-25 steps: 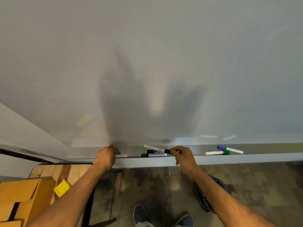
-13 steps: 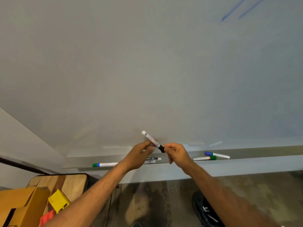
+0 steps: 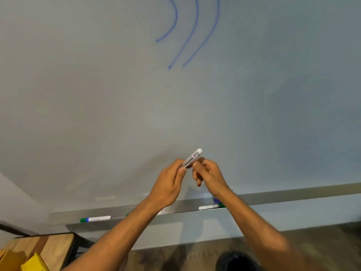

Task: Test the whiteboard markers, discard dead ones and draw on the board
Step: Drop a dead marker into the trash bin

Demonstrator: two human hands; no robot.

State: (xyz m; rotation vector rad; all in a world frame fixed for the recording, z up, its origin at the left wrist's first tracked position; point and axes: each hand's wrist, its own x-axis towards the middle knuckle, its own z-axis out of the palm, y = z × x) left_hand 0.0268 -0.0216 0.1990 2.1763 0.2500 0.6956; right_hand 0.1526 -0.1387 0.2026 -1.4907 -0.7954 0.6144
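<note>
**Uncapping the marker cleanly before the test stroke**

Both hands meet in front of the pale grey whiteboard [image 3: 117,94], low and centre, above its metal ledge [image 3: 293,194]. The left hand [image 3: 168,184] has its fingers and thumb curled round the barrel of a slim white marker with a printed label [image 3: 193,158], whose blunt end points up and to the right. The right hand [image 3: 210,176] pinches the marker's lower end with curled fingers; the cap itself is hidden, so whether it is off cannot be told.

This looks like the uncapping step. To do it well, hold the barrel steady and pull the cap straight along the marker's axis. Keep the cap in the right hand for recapping.

Three curved blue lines [image 3: 195,26] sit far up the board. A green-capped white marker [image 3: 95,219] lies at the ledge's left, another [image 3: 210,207] to the right.
</note>
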